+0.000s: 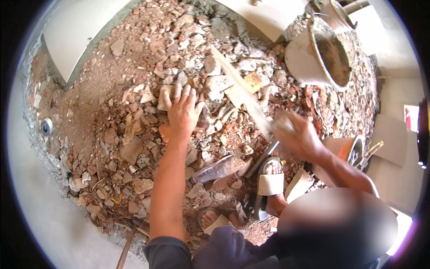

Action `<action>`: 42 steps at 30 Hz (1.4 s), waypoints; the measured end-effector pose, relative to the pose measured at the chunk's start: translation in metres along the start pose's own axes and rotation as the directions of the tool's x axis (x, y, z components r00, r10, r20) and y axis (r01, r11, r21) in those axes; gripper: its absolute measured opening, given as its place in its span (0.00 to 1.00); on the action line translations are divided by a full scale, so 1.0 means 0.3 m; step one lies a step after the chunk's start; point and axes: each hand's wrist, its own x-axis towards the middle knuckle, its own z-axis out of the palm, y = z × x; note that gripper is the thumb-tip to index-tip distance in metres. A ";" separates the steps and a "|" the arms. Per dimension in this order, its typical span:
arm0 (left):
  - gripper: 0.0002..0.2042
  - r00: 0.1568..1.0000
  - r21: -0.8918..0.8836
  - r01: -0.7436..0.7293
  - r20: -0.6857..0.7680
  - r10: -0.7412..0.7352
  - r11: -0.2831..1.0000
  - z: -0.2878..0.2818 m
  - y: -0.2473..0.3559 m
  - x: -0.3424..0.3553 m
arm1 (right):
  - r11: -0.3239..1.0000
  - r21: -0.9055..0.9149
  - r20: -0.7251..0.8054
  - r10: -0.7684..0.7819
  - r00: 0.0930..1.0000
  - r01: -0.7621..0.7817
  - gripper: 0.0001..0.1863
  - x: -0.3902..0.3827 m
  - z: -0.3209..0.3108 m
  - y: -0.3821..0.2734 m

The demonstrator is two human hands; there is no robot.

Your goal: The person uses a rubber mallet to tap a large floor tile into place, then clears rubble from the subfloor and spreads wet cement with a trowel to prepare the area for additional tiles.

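My left hand rests with its fingers spread on the rubble, touching a tan chunk and broken pieces beside it. My right hand, slightly blurred, is closed round the near end of a long pale strip. The strip slants up and left across the stones and is smeared, so its exact kind cannot be told. Just below that hand, a dark bar slopes beside my sandalled foot. Yellowish fragments lie along the strip.
A large mud-stained bucket tilts at the upper right, with another bucket behind it. An orange-rimmed bucket stands beside my right forearm. Pale boards border the heap. A thin stick lies at lower left.
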 end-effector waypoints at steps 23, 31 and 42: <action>0.21 0.766 -0.926 0.075 0.291 0.573 0.370 -0.229 0.254 -0.782 | 0.865 -0.067 -0.016 0.497 0.868 -0.497 0.14 -0.658 -0.124 0.179; 0.26 0.747 -0.241 0.553 -0.282 -0.602 0.798 -0.210 -0.378 -0.467 | 0.806 -0.591 0.043 0.078 0.996 -0.038 0.22 -0.053 -0.155 0.018; 0.32 0.753 -0.047 0.599 -0.306 -0.582 0.800 -0.008 -0.535 -0.428 | 0.880 -0.463 -0.100 -0.174 0.980 0.109 0.20 1.290 0.589 -0.706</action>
